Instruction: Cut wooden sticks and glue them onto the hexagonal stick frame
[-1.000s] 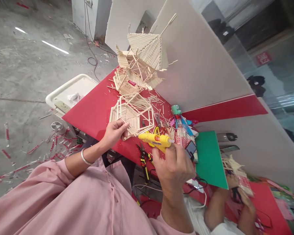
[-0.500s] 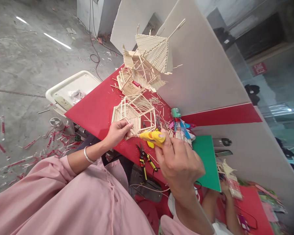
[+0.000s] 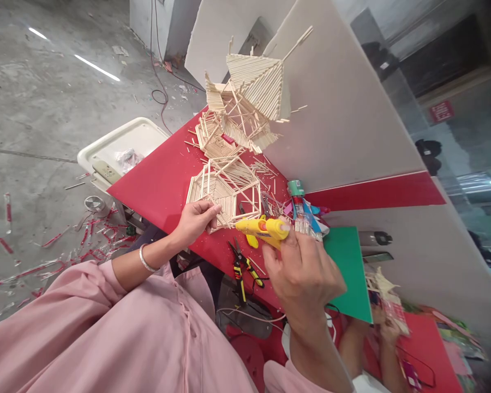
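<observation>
Pink sleeve at lower left, bangle (image 3: pixel 145 261) on the wrist. White tray (image 3: pixel 118 144) sits off the far left edge of the red tabletop (image 3: pixel 159 185).

Left hand (image 3: pixel 194 221) rests on the tabletop at the near corner of the frame (image 3: pixel 225 188), a flat hexagon of thin sticks. Its fingers (image 3: pixel 211 209) are pressed together with the thumb, pinching the frame's near edge. Whether a loose stick is also held there is hard to tell at this size.

Frame lies flat, partly filled with sticks, with open spokes on its right half. Behind it, a taller stick model (image 3: pixel 253 87) leans against the white board (image 3: pixel 343 109).

Gun (image 3: pixel 262 229): yellow, long axis roughly level. The nozzle points left at the frame's near right corner, close to it but apart, just beside the left fingertips. Cutters (image 3: pixel 239 267) lie below it near the tabletop's edge.

Right hand (image 3: pixel 306 275) is seen from the back, fingers curled tight round the gun's grip. The trigger finger is hidden. The frame lies left of and beyond this hand. The left hand is the nearer one and already touches it.

Further right is a green-capped bottle (image 3: pixel 295 188), then a green sheet (image 3: pixel 347 273). A co-worker's hands (image 3: pixel 387 327) hold a small stick piece at lower right.
</observation>
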A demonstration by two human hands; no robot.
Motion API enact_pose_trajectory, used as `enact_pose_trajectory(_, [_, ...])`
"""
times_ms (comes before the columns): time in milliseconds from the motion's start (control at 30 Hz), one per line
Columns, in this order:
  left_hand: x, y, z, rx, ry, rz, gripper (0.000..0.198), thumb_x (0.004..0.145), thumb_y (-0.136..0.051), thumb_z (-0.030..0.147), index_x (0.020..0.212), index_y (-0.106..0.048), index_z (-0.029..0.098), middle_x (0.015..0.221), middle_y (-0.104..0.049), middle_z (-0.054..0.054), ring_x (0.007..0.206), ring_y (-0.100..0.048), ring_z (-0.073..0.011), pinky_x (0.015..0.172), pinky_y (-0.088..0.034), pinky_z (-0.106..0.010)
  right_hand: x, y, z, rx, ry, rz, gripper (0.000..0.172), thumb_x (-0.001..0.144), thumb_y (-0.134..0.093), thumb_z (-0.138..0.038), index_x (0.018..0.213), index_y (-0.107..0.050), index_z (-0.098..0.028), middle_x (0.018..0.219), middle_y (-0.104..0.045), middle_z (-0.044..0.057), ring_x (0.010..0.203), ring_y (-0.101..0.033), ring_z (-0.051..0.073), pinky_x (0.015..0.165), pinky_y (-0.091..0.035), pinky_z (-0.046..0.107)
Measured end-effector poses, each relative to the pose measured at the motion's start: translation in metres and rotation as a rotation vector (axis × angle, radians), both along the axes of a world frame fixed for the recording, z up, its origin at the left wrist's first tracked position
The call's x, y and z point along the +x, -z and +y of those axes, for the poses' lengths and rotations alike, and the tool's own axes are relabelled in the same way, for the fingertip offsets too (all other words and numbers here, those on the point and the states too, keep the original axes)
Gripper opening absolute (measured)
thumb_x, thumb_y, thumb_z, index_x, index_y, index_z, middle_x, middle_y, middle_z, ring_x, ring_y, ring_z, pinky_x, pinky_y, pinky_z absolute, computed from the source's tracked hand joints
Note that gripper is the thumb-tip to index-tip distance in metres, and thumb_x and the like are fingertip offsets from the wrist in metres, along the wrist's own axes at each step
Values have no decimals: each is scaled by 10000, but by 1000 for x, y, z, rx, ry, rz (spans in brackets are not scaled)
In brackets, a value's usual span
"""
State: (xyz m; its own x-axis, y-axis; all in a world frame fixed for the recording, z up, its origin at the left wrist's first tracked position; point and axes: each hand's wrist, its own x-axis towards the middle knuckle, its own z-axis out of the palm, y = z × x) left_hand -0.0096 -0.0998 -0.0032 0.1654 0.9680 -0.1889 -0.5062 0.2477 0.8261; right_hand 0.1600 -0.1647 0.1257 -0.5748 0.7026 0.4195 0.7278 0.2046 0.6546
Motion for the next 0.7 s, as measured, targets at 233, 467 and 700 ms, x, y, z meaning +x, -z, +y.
enact_pose_trajectory(233, [1,0,0,-21,-15,-2,490,703,-748,569,515,-555,159,417,-550,22,333,-438,-44,361,-364,-168,-1,3,1,2,-16,6,388,868,-615,-260,1233,-576,-136,770,-663,28,652,-585,149,602,-358,296])
enact_pose_trajectory(467, [1,-1,0,-47,-16,-38,509,654,-773,602,526,-553,162,406,-545,31,317,-423,-44,344,-350,-170,-3,3,1,2,-7,5,357,873,-631,-261,1202,-591,-130,768,-671,23,631,-556,147,602,-342,297])
enact_pose_trajectory(700, [0,-2,0,-47,-11,-27,507,665,-769,595,516,-546,165,395,-529,32,320,-419,-47,349,-348,-177,-2,4,2,-4,-22,24,334,881,-593,-232,1203,-594,-141,778,-675,35,646,-581,147,610,-343,297])
